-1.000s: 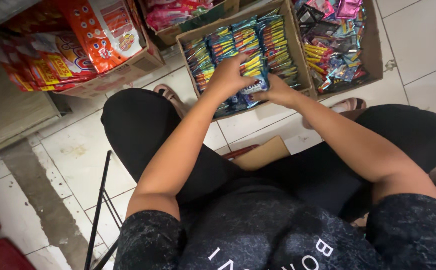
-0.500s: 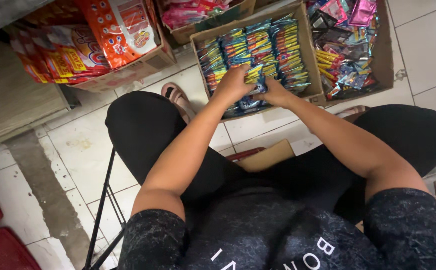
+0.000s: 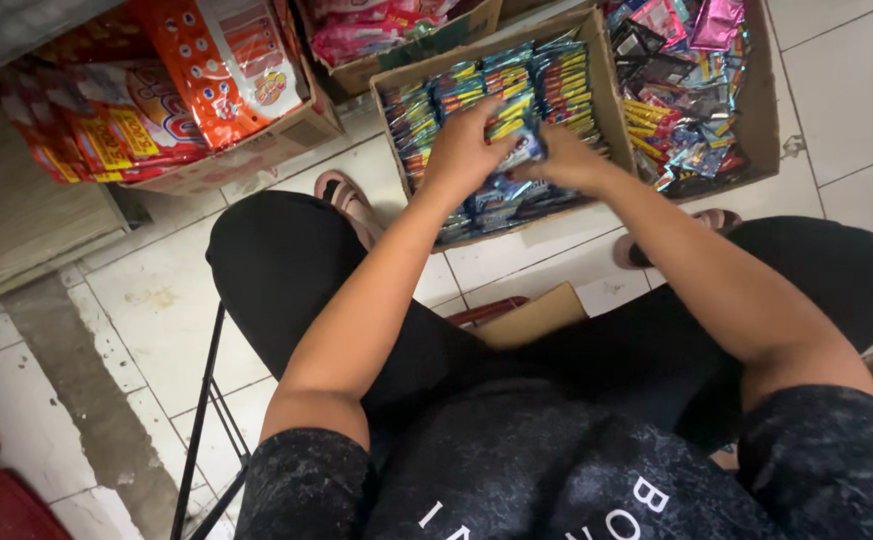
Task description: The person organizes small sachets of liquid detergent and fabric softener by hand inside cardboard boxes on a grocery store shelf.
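— Blue and yellow, that small packet point(image 3: 519, 142) between both hands?

— Yes. The left hand point(image 3: 465, 150) has its fingers curled tight on the packet's near edge; the right hand point(image 3: 569, 162) pinches the other side. It sits just above the rows of like sachets.

— And under the grip?

— An open cardboard box point(image 3: 597, 70) packed with upright sachets point(image 3: 477, 85) in blue, yellow and red. Just beyond the right hand, a second box point(image 3: 765, 110) holds loose mixed packets. Out past the left hand lie orange snack bags point(image 3: 222, 65). Nearer the body, black-clad knees and white floor tiles point(image 3: 147, 300).
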